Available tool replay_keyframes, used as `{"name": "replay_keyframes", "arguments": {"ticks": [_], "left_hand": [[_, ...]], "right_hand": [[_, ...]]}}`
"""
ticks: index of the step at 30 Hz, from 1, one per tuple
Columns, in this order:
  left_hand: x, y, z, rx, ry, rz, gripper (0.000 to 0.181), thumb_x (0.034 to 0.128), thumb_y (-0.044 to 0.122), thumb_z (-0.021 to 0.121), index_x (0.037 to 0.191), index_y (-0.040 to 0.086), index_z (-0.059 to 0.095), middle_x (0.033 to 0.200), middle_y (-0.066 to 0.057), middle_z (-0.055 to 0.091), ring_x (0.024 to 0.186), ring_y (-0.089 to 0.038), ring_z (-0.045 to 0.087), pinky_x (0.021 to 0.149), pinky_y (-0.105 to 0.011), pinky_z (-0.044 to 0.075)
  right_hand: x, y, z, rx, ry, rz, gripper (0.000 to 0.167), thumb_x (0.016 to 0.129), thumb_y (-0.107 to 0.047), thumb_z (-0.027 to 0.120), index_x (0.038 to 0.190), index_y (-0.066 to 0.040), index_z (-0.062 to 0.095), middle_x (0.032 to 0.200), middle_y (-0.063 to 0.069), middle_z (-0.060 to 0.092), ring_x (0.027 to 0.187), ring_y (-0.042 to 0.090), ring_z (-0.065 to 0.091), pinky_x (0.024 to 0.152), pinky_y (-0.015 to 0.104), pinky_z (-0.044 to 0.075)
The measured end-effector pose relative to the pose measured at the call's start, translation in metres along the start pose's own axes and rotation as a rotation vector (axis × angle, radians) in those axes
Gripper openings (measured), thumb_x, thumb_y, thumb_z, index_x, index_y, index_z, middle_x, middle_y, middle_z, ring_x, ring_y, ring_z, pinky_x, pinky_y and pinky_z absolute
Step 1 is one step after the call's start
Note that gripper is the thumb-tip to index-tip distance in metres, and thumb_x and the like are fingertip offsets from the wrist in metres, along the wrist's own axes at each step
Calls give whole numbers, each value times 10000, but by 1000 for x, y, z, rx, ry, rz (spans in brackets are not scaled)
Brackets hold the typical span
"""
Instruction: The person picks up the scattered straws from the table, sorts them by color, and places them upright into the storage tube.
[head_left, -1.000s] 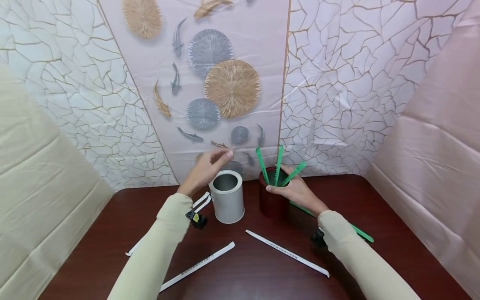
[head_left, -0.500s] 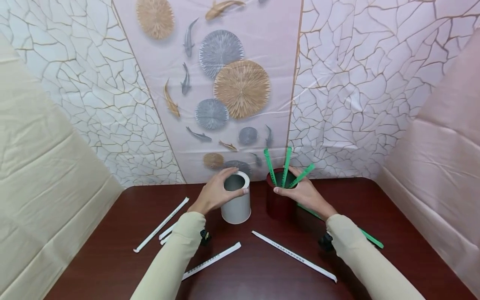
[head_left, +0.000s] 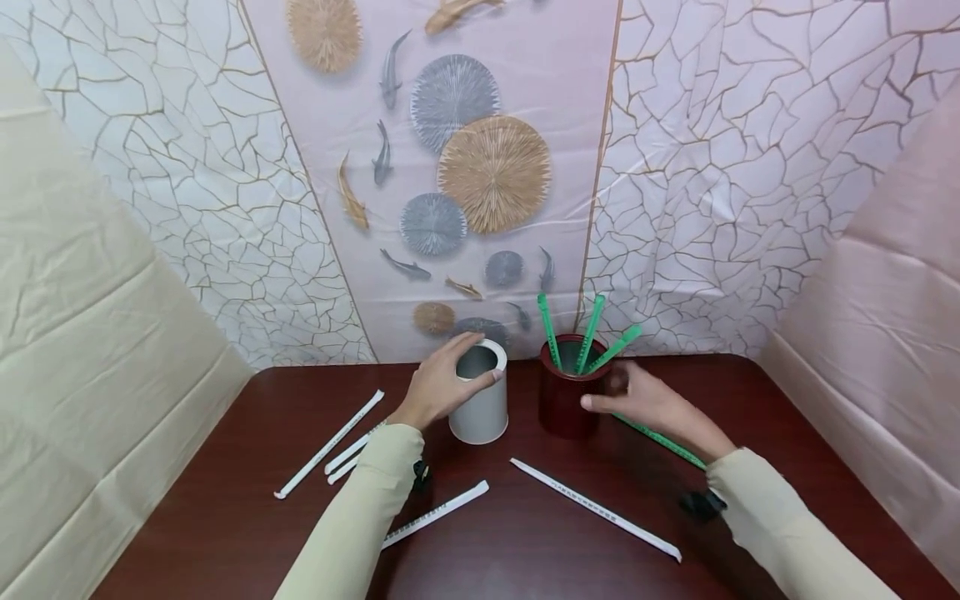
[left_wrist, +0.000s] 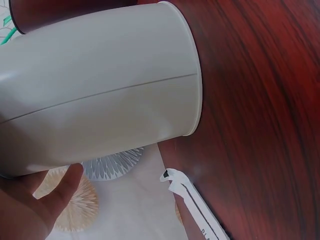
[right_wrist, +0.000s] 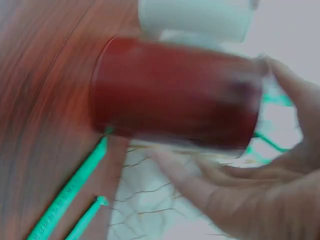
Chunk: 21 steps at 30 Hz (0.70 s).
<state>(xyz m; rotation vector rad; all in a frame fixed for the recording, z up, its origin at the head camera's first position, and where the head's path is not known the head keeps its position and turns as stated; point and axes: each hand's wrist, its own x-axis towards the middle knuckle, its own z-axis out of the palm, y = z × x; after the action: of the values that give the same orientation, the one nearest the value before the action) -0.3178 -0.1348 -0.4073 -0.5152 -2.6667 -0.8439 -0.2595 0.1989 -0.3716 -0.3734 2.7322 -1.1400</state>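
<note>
My left hand [head_left: 438, 379] holds the light grey canister [head_left: 478, 415] at its upper part, thumb on the near side and fingers round the back. The left wrist view shows the canister's smooth wall [left_wrist: 100, 85] above the fingers. The dark red canister [head_left: 568, 404] stands upright to its right, with 3 green wrapped straws [head_left: 591, 333] leaning out of its mouth. Just right of it, my right hand [head_left: 660, 404] is spread, apart from the canister in the head view. In the blurred right wrist view, the fingers and thumb stand wide around the red canister [right_wrist: 175, 95].
White wrapped straws lie on the dark red table [head_left: 247, 467]: one long straw [head_left: 330, 444] at left, others partly behind the left forearm, one front straw [head_left: 442, 510] and another straw [head_left: 596, 510] front right. Green straws [right_wrist: 70, 195] lie right of the red canister. Patterned cloth hangs behind.
My left hand came down from above the grey canister and took hold of it. My right hand let go of the red canister and moved right. The head view shifted slightly.
</note>
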Motion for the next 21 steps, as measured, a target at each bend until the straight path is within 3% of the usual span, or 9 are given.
{"name": "replay_keyframes", "arguments": {"ticks": [1, 5, 8, 10, 14, 21], "left_hand": [[1, 0, 0, 0, 1, 2, 806, 882, 746, 635, 1551, 306, 546, 1615, 16, 495, 1436, -301, 521, 1037, -663, 475], [2, 0, 0, -3, 3, 6, 805, 883, 740, 645, 1551, 304, 546, 1615, 10, 496, 1442, -301, 517, 1044, -659, 473], [1, -1, -1, -9, 13, 7, 783, 885, 720, 660, 1545, 313, 553, 1611, 9, 501, 1436, -306, 523, 1049, -655, 467], [1, 0, -2, -13, 15, 8, 772, 887, 711, 667, 1540, 314, 559, 1608, 8, 505, 1429, -309, 529, 1045, -654, 468], [0, 1, -2, -11, 0, 2, 776, 884, 722, 660, 1543, 327, 551, 1613, 19, 497, 1433, -296, 525, 1045, -642, 471], [-1, -1, 0, -19, 7, 9, 775, 886, 712, 668, 1542, 317, 552, 1610, 16, 499, 1424, -295, 534, 1044, -629, 481]], "right_hand": [[-7, 0, -1, -1, -52, 7, 682, 952, -446, 775, 1342, 67, 550, 1109, 159, 661, 957, 291, 643, 780, 415, 549], [-27, 1, 9, 57, -242, -38, 374, 994, -341, 742, 1143, 0, 711, 975, 59, 678, 873, 213, 635, 737, 375, 571], [-32, 7, 30, 106, -281, -101, 229, 989, -259, 753, 1059, -43, 722, 900, 26, 666, 795, 165, 602, 684, 325, 553], [-34, 13, 46, 79, -265, -137, 190, 967, -218, 773, 1016, -45, 711, 849, -10, 656, 730, 120, 583, 637, 281, 517], [-37, 20, 71, -52, -185, -127, 140, 912, -146, 813, 942, -73, 697, 751, -56, 628, 648, 71, 538, 610, 238, 454], [-43, 6, 95, -335, -79, -73, 184, 844, -38, 802, 814, -169, 676, 659, -86, 579, 582, 114, 517, 550, 310, 454]]}}
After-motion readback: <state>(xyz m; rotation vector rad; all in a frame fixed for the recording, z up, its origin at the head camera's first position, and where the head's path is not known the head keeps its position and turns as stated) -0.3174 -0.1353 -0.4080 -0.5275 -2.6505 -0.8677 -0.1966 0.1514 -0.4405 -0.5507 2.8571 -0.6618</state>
